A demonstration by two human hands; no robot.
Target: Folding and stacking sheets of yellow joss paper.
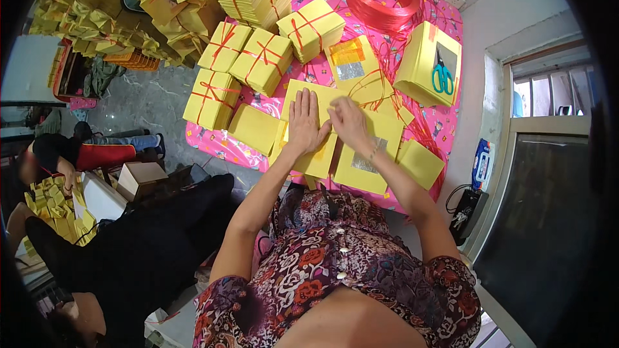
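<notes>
My left hand lies flat on a sheet of yellow paper on the table, fingers stretched out and together. Right beside it, my right hand is closed, its fingers curled at the paper's right edge; whatever they pinch is too small to make out. More yellow paper pieces lie under and around both hands. One piece with a silver patch sits below my right wrist. Just beyond my hands lies another yellow piece with an orange and silver patch, with loose red strands across it.
Yellow paper bundles tied with red ribbon stand at the table's left and back. A red ribbon coil lies at the back. Teal-handled scissors rest on a yellow stack. The pink cloth covers the table. Other people sit at left.
</notes>
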